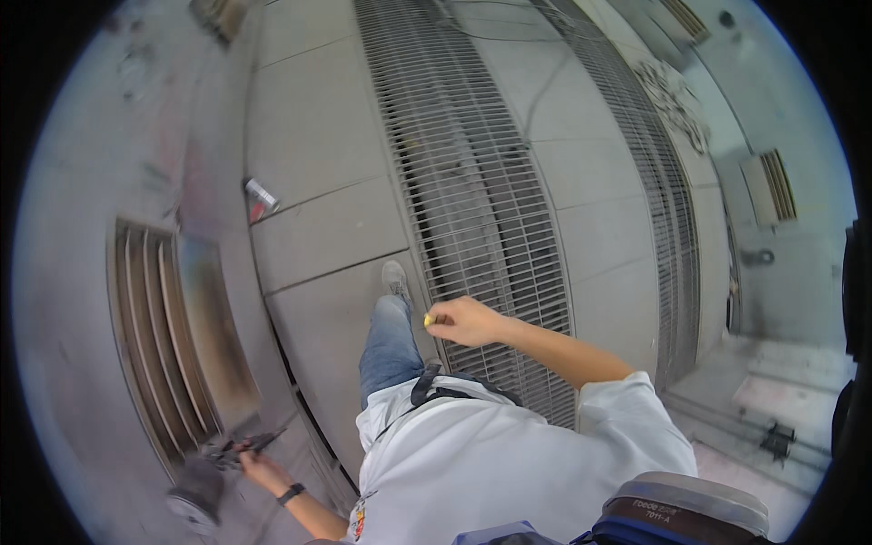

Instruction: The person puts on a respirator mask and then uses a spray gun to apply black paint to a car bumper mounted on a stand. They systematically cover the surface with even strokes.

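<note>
My left hand (261, 469), with a dark band on its wrist, is at the lower left, closed around a dark spray gun (238, 451). The gun's round grey cup (195, 495) is close to the wall and slightly blurred. In front of my body, over the floor grating, my right hand (468, 322) is closed in a pinch. A small yellow piece (428, 321) shows at its fingertips, too small to name.
Metal floor gratings (481, 218) run between grey floor panels (318, 218). A can (262, 195) lies by the left wall. Slatted vents (154, 327) line that wall. A heap of rope or hose (672, 104) lies at the far right. A respirator part (681, 509) fills the lower edge.
</note>
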The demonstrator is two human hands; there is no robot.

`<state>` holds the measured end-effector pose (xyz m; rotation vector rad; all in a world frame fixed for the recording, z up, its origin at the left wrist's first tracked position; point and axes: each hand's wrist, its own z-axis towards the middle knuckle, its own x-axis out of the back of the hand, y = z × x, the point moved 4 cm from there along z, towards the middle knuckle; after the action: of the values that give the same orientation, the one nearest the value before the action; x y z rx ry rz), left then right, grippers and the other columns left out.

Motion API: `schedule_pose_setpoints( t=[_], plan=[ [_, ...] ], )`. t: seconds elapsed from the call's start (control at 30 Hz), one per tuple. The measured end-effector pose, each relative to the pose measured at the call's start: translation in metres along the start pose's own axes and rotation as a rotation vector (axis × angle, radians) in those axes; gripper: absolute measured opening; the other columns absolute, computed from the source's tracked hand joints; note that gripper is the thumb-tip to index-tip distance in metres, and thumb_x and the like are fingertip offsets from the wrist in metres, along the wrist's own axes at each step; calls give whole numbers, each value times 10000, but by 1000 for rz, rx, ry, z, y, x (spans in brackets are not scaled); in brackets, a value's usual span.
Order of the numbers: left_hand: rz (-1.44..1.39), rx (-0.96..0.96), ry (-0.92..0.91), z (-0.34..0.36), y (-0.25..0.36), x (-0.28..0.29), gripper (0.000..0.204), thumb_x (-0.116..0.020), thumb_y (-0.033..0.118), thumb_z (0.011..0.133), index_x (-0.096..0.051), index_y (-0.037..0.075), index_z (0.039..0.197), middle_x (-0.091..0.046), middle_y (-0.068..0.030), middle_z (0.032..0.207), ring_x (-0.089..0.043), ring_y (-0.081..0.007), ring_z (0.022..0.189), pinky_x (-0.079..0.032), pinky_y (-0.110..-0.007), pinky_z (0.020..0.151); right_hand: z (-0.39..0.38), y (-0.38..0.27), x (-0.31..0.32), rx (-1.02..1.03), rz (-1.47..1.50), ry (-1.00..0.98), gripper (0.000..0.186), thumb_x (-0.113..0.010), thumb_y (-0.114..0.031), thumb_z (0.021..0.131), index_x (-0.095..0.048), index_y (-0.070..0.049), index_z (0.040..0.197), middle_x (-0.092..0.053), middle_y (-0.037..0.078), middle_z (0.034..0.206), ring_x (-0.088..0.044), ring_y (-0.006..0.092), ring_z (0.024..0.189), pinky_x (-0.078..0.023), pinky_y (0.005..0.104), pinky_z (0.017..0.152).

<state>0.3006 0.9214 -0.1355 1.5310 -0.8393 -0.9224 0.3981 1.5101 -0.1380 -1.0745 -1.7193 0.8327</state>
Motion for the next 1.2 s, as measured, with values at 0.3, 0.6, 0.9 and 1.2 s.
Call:
schedule_pose_setpoints(
  t=[0.3, 0.6, 0.9, 1.2],
  plan=[
    [36, 288, -618, 21, -100, -411, 250, -501, -49, 800, -583, -34, 1035, -582, -73, 995, -595, -201, 948, -470, -437, 1048, -62, 138, 139, -706, -99, 243, 350, -606, -333, 946, -726, -42, 1097, -746, 195, 1013, -712, 353, 950, -555, 452, 856],
    [215, 463, -1182, -44, -128, -731, 253, -500, -48, 763, -563, 20, 998, -538, -74, 1075, -584, -226, 965, -453, -427, 1028, -75, 297, 226, -1113, 239, 398, 358, -510, -243, 991, -729, 38, 1028, -740, 206, 938, -710, 312, 857, -571, 444, 824],
    [638, 663, -1087, -151, -218, -919, 285, -475, -29, 679, -550, 5, 952, -526, -114, 1121, -599, -265, 1030, -450, -424, 1031, 136, 589, 390, -939, -8, -72, 360, -483, -213, 936, -747, 2, 1053, -725, 217, 1121, -692, 379, 1046, -547, 469, 943],
    [776, 791, -940, -216, -329, -1072, 325, -523, 61, 652, -540, 32, 976, -535, -88, 1104, -599, -239, 1012, -423, -425, 1060, 310, 815, 596, -1245, 162, 380, 374, -515, -227, 973, -627, 0, 1248, -658, 252, 1279, -654, 423, 1167, -527, 507, 994]
  ],
)
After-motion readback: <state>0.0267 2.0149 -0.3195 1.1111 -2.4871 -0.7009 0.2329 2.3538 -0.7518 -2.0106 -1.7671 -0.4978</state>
